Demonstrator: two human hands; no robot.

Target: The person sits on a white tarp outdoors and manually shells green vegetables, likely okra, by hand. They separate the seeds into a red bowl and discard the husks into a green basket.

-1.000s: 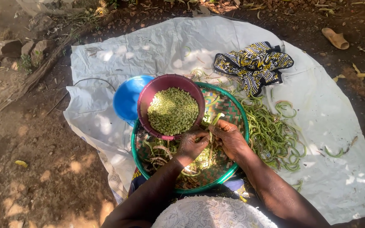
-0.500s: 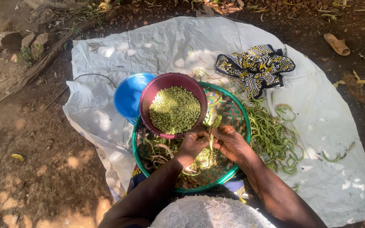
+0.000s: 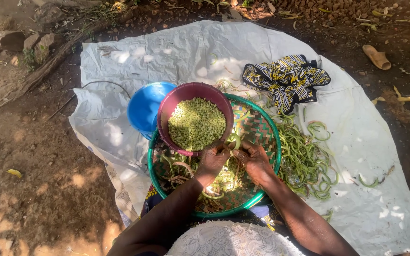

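Pinching a green pod [image 3: 234, 150] between them, the left hand [image 3: 213, 161] and the right hand [image 3: 255, 161] are meeting over the middle of the woven tray [image 3: 262, 130], fingertips pressed together on the pod just below the rim of the maroon bowl [image 3: 167, 114]. The pod is sitting above the tray's centre, touching both hands. The bowl is resting on the far-left part of the tray and is holding a heap of shelled green peas [image 3: 196, 123]. Under the hands, empty husks [image 3: 181, 170] are lying across the tray's weave. A blue bowl [image 3: 143, 109] is peeking out beside the maroon one, off the tray's left edge, on the white sheet [image 3: 366, 156]. A pile of unshelled pods [image 3: 307, 159] is lying on the sheet along the tray's right edge. A patterned cloth [image 3: 285, 78] is lying crumpled toward the sheet's far side, and a sandal [image 3: 377, 57] is resting on the bare ground past the sheet's far-right corner.
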